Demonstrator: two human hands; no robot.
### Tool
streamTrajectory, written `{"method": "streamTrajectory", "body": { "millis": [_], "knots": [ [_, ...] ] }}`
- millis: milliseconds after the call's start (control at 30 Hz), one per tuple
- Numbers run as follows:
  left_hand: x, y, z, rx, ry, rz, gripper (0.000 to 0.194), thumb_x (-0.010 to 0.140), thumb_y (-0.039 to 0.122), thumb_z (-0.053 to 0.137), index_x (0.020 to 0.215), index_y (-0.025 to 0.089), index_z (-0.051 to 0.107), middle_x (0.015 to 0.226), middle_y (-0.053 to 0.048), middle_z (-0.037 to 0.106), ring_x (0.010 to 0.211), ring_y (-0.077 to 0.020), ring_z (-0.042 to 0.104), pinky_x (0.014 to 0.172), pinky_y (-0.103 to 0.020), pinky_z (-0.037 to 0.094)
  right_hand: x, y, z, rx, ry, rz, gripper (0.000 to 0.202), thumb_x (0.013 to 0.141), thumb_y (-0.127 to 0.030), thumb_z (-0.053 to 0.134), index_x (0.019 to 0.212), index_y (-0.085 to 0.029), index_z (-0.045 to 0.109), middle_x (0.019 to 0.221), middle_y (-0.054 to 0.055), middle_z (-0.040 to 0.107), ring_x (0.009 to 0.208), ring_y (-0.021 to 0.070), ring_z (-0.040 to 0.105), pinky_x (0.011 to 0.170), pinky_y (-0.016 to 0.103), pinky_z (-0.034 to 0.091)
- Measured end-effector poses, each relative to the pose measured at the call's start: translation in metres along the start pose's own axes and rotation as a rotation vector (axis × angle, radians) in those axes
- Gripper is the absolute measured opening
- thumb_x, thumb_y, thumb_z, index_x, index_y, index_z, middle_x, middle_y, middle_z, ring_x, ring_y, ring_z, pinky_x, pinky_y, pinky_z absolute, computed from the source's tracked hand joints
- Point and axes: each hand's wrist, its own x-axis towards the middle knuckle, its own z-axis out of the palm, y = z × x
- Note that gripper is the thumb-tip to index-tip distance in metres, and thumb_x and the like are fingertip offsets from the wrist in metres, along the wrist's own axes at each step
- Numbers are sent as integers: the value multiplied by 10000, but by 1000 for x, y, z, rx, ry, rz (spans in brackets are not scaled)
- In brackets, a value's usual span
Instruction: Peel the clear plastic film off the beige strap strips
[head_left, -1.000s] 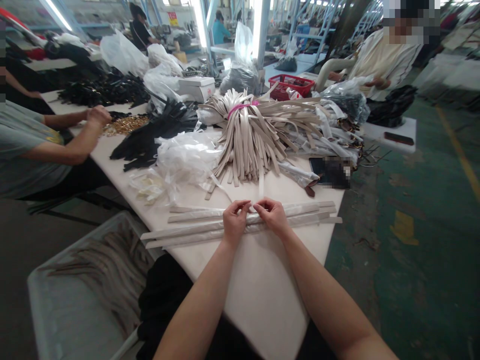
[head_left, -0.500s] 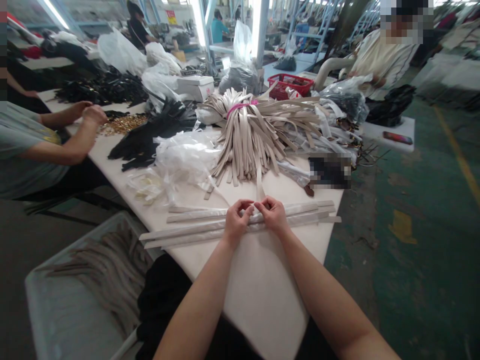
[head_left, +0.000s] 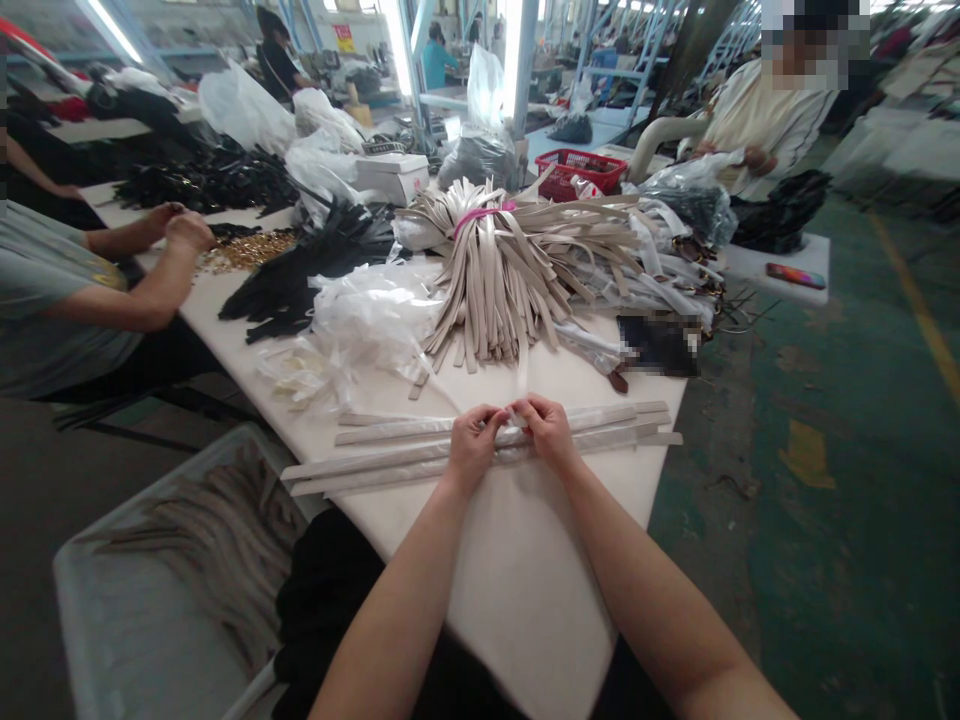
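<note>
My left hand [head_left: 475,440] and my right hand [head_left: 547,432] meet fingertip to fingertip over the table [head_left: 525,560]. Both are closed in a pinch at the near end of a thin pale strip [head_left: 523,372], which runs back toward the big bundle. Under and beside my hands lie several long beige strips [head_left: 390,461] with whitish film over them. Behind them a large bundle of beige straps [head_left: 487,290] is tied with a pink band [head_left: 474,213]. Exactly how the fingertips share the pale strip is too small to tell.
Crumpled white film [head_left: 375,310] and black straps [head_left: 300,275] lie left of the bundle. A bin [head_left: 97,620] of straps stands at lower left. Another person's hands [head_left: 187,230] work at the left edge. A red basket [head_left: 570,178] and a phone [head_left: 795,275] are farther back.
My fingertips have shifted slightly at the pinch, with the right ones a little higher on the pale strip. The person at the back right has moved their hands onto a plastic bag.
</note>
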Motion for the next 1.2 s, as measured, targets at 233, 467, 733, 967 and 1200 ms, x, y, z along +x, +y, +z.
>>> {"method": "streamTrajectory", "body": {
  "millis": [233, 467, 733, 967, 1200],
  "knots": [
    [-1, 5, 2, -41, 11, -10, 294, 898, 436, 617, 799, 177, 715, 696, -22, 676, 654, -147, 588, 644, -243, 460, 2, -1, -4, 128, -69, 75, 365, 805, -530, 685, 871, -175, 735, 724, 22, 642, 557, 129, 506, 519, 242, 431],
    [-2, 5, 2, -17, 19, -16, 285, 894, 437, 623, 806, 180, 710, 678, -10, 657, 640, -138, 578, 635, -237, 454, 5, 2, -6, 258, -129, 149, 338, 747, -478, 773, 890, -174, 736, 681, 9, 636, 515, 111, 486, 489, 233, 389],
    [-2, 5, 3, -6, 25, -7, 279, 901, 429, 615, 820, 179, 710, 678, -10, 648, 642, -138, 572, 633, -241, 450, 6, -3, -8, 247, -135, 163, 384, 746, -532, 747, 886, -175, 734, 694, 8, 634, 499, 108, 478, 481, 238, 380],
    [-2, 6, 3, -7, 31, -11, 270, 882, 438, 640, 806, 190, 713, 669, -8, 649, 638, -142, 572, 626, -241, 447, 5, -4, -8, 240, -140, 161, 375, 736, -508, 761, 903, -173, 738, 680, 11, 628, 516, 115, 483, 484, 235, 376],
    [-1, 7, 2, -9, 20, -20, 271, 879, 435, 643, 797, 186, 711, 678, -10, 651, 643, -140, 566, 630, -239, 443, 6, -1, -9, 294, -149, 167, 357, 733, -486, 762, 899, -170, 744, 658, 2, 618, 508, 108, 472, 486, 233, 366]
  ]
}}
